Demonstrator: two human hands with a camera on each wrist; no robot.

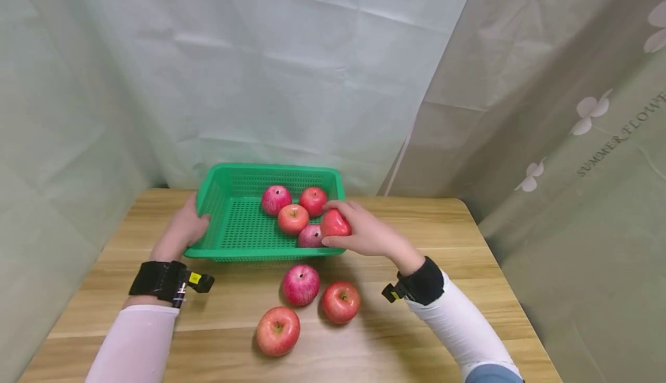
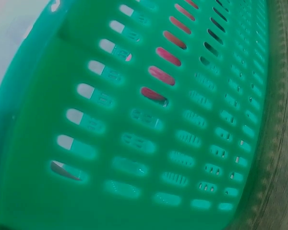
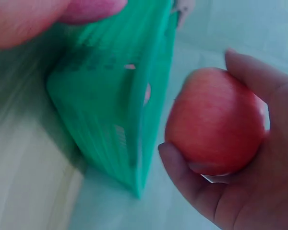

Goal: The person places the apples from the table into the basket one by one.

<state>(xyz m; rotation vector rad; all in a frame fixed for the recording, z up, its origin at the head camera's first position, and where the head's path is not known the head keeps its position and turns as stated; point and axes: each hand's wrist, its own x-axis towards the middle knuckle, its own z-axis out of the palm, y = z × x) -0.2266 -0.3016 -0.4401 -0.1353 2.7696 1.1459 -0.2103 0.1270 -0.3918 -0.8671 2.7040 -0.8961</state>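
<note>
My right hand [image 1: 366, 229] holds a red apple [image 1: 335, 224] above the right end of a green plastic basket [image 1: 250, 253]. In the right wrist view, thumb and fingers curl round that apple [image 3: 216, 122], apart from the basket wall [image 3: 96, 105]. At the basket's left end, my left hand [image 1: 186, 227] grips the rim, thumb on the inner side; its other fingers are partly hidden. Several apples lie inside towards the right, among them a pinkish one [image 1: 276, 199] and a paler red one [image 1: 293, 219]. Only the slotted basket wall [image 2: 110, 120] fills the left wrist view.
Three more apples rest on the wooden table [image 1: 416, 331] in front of the basket: a dark pink one [image 1: 300, 284], a red one [image 1: 340, 302] and a lighter one [image 1: 278, 331]. Pale curtains [image 1: 291, 70] hang close behind the table and along both sides.
</note>
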